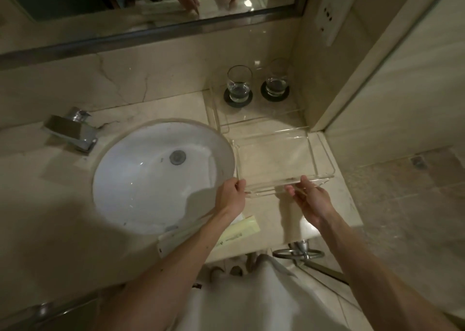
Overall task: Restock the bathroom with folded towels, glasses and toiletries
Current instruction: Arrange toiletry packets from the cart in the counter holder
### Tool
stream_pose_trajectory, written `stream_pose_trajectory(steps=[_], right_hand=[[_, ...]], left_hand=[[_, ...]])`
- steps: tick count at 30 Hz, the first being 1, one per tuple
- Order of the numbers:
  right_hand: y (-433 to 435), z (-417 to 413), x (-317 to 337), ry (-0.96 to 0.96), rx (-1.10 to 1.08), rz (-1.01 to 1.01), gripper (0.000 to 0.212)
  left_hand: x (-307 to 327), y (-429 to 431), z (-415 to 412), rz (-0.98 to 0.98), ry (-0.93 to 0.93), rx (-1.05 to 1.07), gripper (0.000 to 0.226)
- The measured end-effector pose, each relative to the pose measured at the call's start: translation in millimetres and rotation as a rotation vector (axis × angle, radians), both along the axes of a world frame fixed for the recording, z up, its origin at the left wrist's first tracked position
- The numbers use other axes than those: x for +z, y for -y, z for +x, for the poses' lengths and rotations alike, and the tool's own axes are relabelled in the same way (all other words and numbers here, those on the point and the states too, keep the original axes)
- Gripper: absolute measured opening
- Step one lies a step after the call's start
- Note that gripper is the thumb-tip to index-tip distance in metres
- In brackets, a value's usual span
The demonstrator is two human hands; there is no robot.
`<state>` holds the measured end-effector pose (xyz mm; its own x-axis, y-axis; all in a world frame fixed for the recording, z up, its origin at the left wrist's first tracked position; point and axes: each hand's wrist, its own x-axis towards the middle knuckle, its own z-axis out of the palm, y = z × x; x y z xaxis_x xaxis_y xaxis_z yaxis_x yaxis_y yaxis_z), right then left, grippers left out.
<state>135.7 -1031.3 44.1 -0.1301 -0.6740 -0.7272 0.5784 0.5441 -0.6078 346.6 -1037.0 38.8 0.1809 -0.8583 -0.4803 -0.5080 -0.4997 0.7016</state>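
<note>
Your left hand (231, 195) and right hand (310, 200) are bare, forearms too; a plain white cloth garment (264, 303) covers your front.

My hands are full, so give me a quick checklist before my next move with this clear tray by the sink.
1. Left hand grips the clear tray at its near corner: ok.
2. Right hand pinches its near edge: ok.
3. Tray holds nothing: ok.
4. Both glasses upright on coasters, apart from tray: ok.
5. Tray resting flat on counter: cannot tell.
6. Packets lie at counter's front edge: ok.
</note>
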Motion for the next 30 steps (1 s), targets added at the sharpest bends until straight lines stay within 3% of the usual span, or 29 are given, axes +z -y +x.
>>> stream_pose_trajectory(steps=[5,8,11,14,18,23,26,30], right_hand=[[2,-5,-14,-0.347,0.086,0.121,0.033],[-4,-7,-16,-0.431,0.114,0.146,0.035],[-11,-4,-10,-0.487,0.178,0.157,0.041],[-28,11,-6,-0.661,0.442,0.16,0.049],[-64,57,-5,-0.848,0.899,0.078,0.045],[-81,99,-12,-0.99,1.039,-0.067,0.065],[-83,107,-12,-1.112,1.068,-0.131,0.054],[-79,107,-10,-1.057,1.023,-0.1,0.019]], left_hand=[[14,1,10,0.009,0.116,-0.196,0.041],[19,-2,24,0.02,0.077,-0.204,0.025],[25,-13,47,-0.052,0.117,-0.192,0.024],[21,-36,77,-0.093,0.174,-0.272,0.027],[2,-71,110,0.003,0.292,-0.424,0.056],[-11,-98,116,-0.043,0.419,-0.547,0.07],[-17,-104,117,-0.129,0.479,-0.556,0.062],[-17,-105,119,-0.146,0.49,-0.538,0.045]])
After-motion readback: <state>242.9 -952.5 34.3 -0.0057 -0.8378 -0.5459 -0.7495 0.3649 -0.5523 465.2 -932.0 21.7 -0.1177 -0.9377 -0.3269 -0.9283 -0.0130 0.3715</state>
